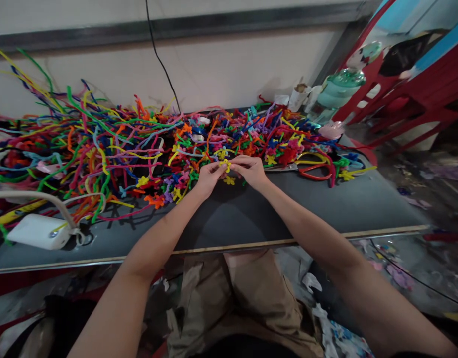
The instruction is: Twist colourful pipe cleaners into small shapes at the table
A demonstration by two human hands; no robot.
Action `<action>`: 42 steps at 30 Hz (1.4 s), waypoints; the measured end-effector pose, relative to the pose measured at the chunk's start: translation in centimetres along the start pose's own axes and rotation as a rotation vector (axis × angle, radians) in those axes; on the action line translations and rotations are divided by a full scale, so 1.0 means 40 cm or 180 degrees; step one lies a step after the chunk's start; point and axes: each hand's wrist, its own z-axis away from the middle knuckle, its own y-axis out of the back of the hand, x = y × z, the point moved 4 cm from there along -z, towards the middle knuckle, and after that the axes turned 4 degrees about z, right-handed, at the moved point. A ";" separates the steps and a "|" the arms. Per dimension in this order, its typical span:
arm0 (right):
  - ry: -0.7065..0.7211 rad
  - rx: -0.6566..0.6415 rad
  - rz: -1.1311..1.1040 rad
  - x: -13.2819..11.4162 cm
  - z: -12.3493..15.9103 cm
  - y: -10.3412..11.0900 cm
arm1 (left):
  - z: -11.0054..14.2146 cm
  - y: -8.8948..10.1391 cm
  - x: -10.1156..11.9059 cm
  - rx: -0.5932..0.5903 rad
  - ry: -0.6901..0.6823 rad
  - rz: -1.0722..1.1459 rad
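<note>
Between my fingertips, over the front of the pile, is a small yellow pipe-cleaner flower [226, 164]. My left hand [210, 179] pinches it from the left side. From the right, my right hand [250, 171] pinches it as well, with thumb and forefinger together. Just below the hands another yellow pipe-cleaner flower [229, 181] lies on the dark tabletop. Behind them spreads a heap of coloured pipe cleaners [139, 134], some bent into flowers. To the right of my right hand lie scissors [314, 171] with orange and yellow handles.
A white box with a curved stem [40, 231] stands at the table's left front. At the back right are a green-tinted bottle [335, 94] and a paper cup [299, 97]. Red chairs [418, 99] stand beyond the right end. A black cord [159, 59] hangs along the wall.
</note>
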 end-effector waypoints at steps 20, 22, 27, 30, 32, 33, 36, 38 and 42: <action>-0.1111 -0.0111 -0.1504 0.043 0.013 -0.040 | 0.015 -0.020 0.019 -0.0061 -0.0380 -0.0347; -0.1110 -0.0178 -0.1564 0.040 0.014 -0.043 | 0.016 -0.021 0.019 -0.0079 -0.0373 -0.0324; -0.1103 -0.0281 -0.1567 0.035 0.016 -0.047 | 0.020 -0.022 0.022 -0.0142 -0.0275 -0.0232; -0.1108 -0.0269 -0.1586 0.033 0.017 -0.047 | 0.023 -0.024 0.027 -0.0178 -0.0311 -0.0215; -0.1082 -0.0263 -0.1593 0.031 0.017 -0.049 | 0.023 -0.024 0.026 -0.0165 -0.0316 -0.0197; -0.1063 -0.0254 -0.1590 0.031 0.017 -0.051 | 0.023 -0.024 0.023 -0.0133 -0.0297 -0.0167; -0.1005 -0.0184 -0.1507 0.032 0.016 -0.056 | 0.019 -0.020 0.008 -0.0031 -0.0155 0.0031; -0.0876 -0.0041 -0.1276 0.031 0.013 -0.052 | 0.016 -0.018 0.003 -0.0010 -0.0089 0.0140; 0.0033 0.0241 -0.0168 -0.004 0.002 -0.019 | 0.014 -0.009 0.017 0.0068 -0.0266 -0.0138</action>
